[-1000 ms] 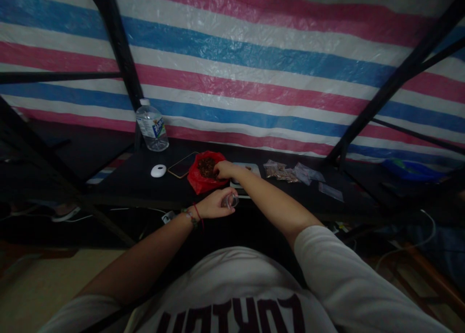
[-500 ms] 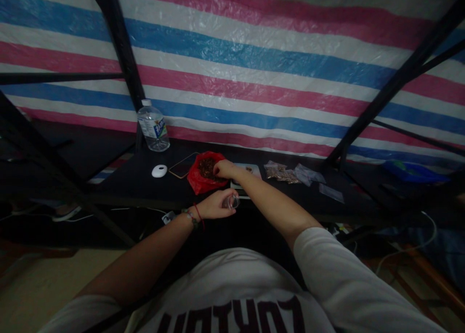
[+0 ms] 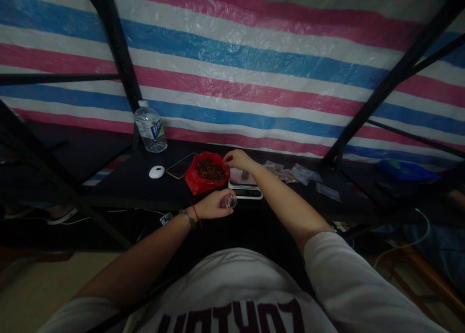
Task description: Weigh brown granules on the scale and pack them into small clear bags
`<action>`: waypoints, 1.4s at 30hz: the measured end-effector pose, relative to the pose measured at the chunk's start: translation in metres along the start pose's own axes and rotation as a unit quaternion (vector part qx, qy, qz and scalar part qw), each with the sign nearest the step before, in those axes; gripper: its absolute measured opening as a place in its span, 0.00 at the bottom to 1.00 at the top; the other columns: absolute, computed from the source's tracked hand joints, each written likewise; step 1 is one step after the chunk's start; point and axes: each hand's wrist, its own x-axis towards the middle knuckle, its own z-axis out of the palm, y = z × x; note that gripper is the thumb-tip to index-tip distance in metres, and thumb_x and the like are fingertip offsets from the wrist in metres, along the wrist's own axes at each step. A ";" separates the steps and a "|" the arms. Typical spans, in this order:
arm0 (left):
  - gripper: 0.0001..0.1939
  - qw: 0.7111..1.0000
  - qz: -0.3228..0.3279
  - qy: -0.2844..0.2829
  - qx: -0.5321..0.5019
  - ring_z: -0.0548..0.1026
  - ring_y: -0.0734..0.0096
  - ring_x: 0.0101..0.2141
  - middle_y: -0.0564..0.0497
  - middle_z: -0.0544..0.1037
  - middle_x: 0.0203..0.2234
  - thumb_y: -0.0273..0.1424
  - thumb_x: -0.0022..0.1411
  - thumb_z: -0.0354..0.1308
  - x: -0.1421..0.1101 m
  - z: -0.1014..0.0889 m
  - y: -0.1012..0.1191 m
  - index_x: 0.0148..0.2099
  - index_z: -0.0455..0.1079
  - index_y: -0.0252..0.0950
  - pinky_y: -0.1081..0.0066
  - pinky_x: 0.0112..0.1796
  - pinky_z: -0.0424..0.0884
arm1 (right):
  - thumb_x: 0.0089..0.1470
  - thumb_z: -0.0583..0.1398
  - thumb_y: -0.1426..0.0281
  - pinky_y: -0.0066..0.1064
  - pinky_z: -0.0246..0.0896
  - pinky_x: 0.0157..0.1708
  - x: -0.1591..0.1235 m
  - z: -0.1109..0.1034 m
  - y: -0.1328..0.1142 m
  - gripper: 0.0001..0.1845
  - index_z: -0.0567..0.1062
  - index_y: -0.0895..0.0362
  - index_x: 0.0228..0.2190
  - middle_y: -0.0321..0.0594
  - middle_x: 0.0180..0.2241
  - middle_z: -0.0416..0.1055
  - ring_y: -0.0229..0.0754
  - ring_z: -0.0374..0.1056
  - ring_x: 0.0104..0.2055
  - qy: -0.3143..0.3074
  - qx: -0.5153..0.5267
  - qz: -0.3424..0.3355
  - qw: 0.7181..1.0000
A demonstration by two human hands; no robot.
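A red plastic bag (image 3: 193, 179) lies spread wide, full of brown dried bits (image 3: 209, 171). Just right of it stands a digital scale (image 3: 244, 193) with a small brown pile (image 3: 245, 174) on its plate. My right hand (image 3: 237, 159) hovers over the back left of the scale beside the bag, thumb and fingertips pinched together; whatever they hold is too small to make out. At the front edge, my left hand (image 3: 218, 204) is wrapped round a small clear container (image 3: 230, 202), whose contents I cannot tell.
Small clear bags (image 3: 281, 172), some filled with brown bits, lie right of the scale, with a flat bag (image 3: 328, 191) nearer. To the left are a plastic bottle (image 3: 150, 129), a white oval case (image 3: 156, 172) and a thin-framed flat object (image 3: 175, 174). Black posts (image 3: 121, 57) flank the table.
My right hand has lifted out of the brown bits and moved right, above the scale, uncovering its display. My left hand stays almost in place with the clear container.
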 end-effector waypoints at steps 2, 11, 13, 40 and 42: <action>0.16 1.000 -0.004 0.001 -0.001 0.66 0.78 0.26 0.56 0.68 0.27 0.31 0.54 0.60 0.000 0.000 -0.001 0.46 0.64 0.35 0.77 0.27 0.62 | 0.50 0.62 0.74 0.24 0.62 0.34 -0.009 -0.017 0.012 0.11 0.81 0.58 0.37 0.39 0.34 0.79 0.37 0.72 0.33 0.013 -0.008 0.025 1.000; 0.15 1.000 -0.003 -0.008 0.002 0.65 0.77 0.26 0.57 0.67 0.27 0.32 0.55 0.59 0.000 -0.003 0.001 0.45 0.63 0.35 0.76 0.29 0.62 | 0.47 0.62 0.77 0.26 0.62 0.34 -0.046 -0.046 0.047 0.11 0.82 0.56 0.33 0.39 0.33 0.79 0.39 0.72 0.33 -0.027 -0.101 0.031 0.994; 0.15 1.000 -0.003 -0.006 0.002 0.65 0.78 0.26 0.57 0.67 0.27 0.32 0.56 0.58 0.001 -0.004 0.002 0.45 0.64 0.35 0.76 0.28 0.62 | 0.47 0.62 0.77 0.26 0.62 0.34 -0.049 -0.044 0.045 0.11 0.82 0.56 0.33 0.39 0.33 0.79 0.39 0.72 0.33 -0.040 -0.114 0.019 0.993; 0.16 1.000 -0.007 0.002 -0.015 0.65 0.77 0.27 0.56 0.67 0.28 0.33 0.56 0.59 0.001 -0.007 0.000 0.46 0.64 0.34 0.75 0.30 0.63 | 0.53 0.58 0.78 0.28 0.63 0.43 -0.060 -0.046 0.040 0.14 0.79 0.58 0.41 0.42 0.41 0.78 0.40 0.72 0.40 -0.006 -0.069 0.017 0.997; 0.16 1.000 -0.009 0.000 -0.017 0.65 0.77 0.27 0.56 0.67 0.27 0.34 0.56 0.59 0.001 -0.007 0.000 0.45 0.64 0.34 0.75 0.30 0.63 | 0.52 0.60 0.76 0.28 0.63 0.42 -0.060 -0.043 0.041 0.12 0.80 0.58 0.39 0.42 0.39 0.78 0.41 0.72 0.39 -0.005 -0.074 0.022 0.997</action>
